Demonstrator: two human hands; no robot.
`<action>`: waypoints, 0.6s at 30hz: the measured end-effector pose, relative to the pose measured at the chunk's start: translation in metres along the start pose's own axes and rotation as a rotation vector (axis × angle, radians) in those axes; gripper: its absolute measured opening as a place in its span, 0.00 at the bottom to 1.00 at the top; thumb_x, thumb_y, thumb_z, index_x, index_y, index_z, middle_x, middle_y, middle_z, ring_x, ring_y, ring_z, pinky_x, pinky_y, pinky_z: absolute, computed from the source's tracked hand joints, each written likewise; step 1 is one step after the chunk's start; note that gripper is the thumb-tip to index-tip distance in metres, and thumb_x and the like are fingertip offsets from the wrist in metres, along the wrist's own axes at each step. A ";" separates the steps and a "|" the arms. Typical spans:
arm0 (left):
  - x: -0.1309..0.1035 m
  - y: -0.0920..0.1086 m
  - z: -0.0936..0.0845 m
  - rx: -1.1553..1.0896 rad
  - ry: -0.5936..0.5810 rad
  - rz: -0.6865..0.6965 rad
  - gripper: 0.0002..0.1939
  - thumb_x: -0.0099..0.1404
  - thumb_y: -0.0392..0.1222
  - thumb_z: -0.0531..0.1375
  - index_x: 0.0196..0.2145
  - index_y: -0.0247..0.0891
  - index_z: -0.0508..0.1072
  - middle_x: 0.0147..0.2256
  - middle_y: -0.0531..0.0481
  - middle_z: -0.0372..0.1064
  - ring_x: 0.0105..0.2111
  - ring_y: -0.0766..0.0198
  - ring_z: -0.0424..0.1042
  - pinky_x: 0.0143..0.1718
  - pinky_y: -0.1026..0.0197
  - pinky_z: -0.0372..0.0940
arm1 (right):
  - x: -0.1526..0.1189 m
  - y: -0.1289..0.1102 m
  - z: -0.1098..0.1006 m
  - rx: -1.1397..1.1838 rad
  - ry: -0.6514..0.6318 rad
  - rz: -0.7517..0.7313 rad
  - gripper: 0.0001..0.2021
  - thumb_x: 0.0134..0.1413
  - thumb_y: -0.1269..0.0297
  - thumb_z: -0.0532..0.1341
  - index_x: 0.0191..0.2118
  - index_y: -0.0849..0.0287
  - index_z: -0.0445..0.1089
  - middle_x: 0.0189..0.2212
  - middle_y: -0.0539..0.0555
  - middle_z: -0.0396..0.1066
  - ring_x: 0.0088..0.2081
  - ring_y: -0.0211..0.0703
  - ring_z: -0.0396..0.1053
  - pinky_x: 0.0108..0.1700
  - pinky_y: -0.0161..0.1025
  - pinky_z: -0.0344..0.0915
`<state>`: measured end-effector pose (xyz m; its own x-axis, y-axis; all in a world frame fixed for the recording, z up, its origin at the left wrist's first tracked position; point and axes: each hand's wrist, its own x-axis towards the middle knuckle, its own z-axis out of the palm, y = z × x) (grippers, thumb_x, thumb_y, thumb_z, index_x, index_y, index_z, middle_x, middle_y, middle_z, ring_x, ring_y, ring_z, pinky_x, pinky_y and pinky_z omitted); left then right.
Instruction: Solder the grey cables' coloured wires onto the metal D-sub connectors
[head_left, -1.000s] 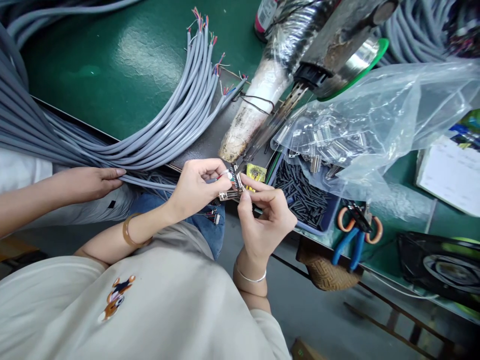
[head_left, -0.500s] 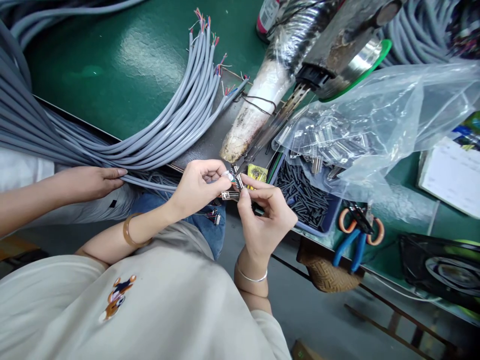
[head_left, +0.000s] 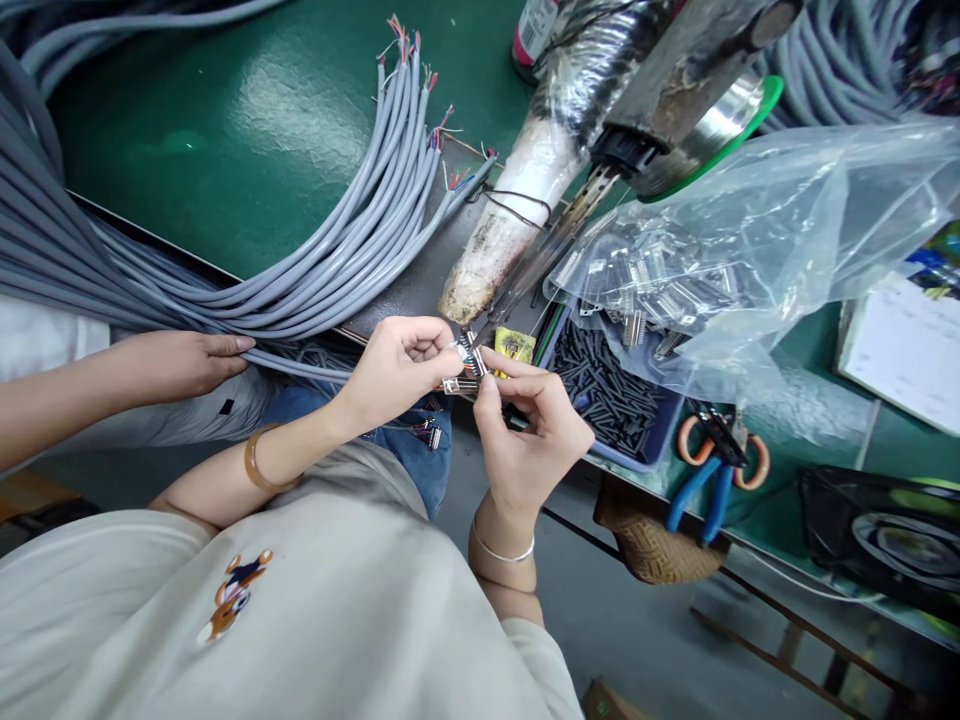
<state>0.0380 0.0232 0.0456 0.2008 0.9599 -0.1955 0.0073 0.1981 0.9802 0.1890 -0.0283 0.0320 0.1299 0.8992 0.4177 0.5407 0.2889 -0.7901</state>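
My left hand [head_left: 397, 375], with a tan bangle on its wrist, pinches the coloured wires at the end of a grey cable. Between finger and thumb of my right hand [head_left: 532, 415] is a small metal connector [head_left: 476, 357], close to those wires. A second metal connector [head_left: 459, 385] sits just below, between the two hands; what holds it is hard to see. Right above the connectors is the tip of a soldering iron [head_left: 517, 275], beside a white wrapped holder [head_left: 499, 225] with a burnt end.
Many grey cables [head_left: 360, 230] with bared wires lie on the green table [head_left: 187, 150]. Another person's hand [head_left: 187, 362] rests at the left. To the right are a blue tray [head_left: 652, 450] of black tubes, a plastic bag [head_left: 787, 230] of connectors, pliers [head_left: 716, 490] and a solder spool [head_left: 712, 140].
The lower connector has shifted slightly upward between my hands. Both hands otherwise keep nearly the same place and grip.
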 end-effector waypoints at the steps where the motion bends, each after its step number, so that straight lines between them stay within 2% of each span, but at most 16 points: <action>1: 0.000 0.000 0.000 0.000 0.004 0.001 0.10 0.53 0.41 0.59 0.19 0.36 0.64 0.18 0.57 0.57 0.21 0.73 0.55 0.23 0.68 0.51 | 0.000 0.000 0.000 -0.003 0.000 0.000 0.05 0.61 0.70 0.64 0.35 0.53 0.70 0.42 0.51 0.83 0.41 0.42 0.82 0.39 0.39 0.78; 9: 0.000 0.003 0.002 0.008 0.034 0.026 0.09 0.53 0.40 0.59 0.18 0.36 0.64 0.18 0.57 0.56 0.21 0.73 0.54 0.22 0.68 0.50 | 0.002 -0.002 0.000 -0.032 0.004 -0.030 0.06 0.61 0.71 0.65 0.34 0.53 0.71 0.41 0.50 0.83 0.41 0.43 0.82 0.40 0.40 0.79; 18: 0.000 0.000 0.001 0.015 0.009 0.009 0.09 0.52 0.40 0.58 0.18 0.36 0.63 0.18 0.57 0.55 0.21 0.73 0.53 0.21 0.68 0.49 | -0.001 -0.002 -0.004 -0.032 -0.013 -0.043 0.07 0.59 0.73 0.65 0.34 0.53 0.69 0.43 0.49 0.83 0.41 0.40 0.81 0.41 0.37 0.78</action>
<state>0.0392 0.0232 0.0454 0.1924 0.9634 -0.1866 0.0200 0.1862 0.9823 0.1908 -0.0307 0.0351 0.0952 0.8905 0.4450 0.5721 0.3169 -0.7565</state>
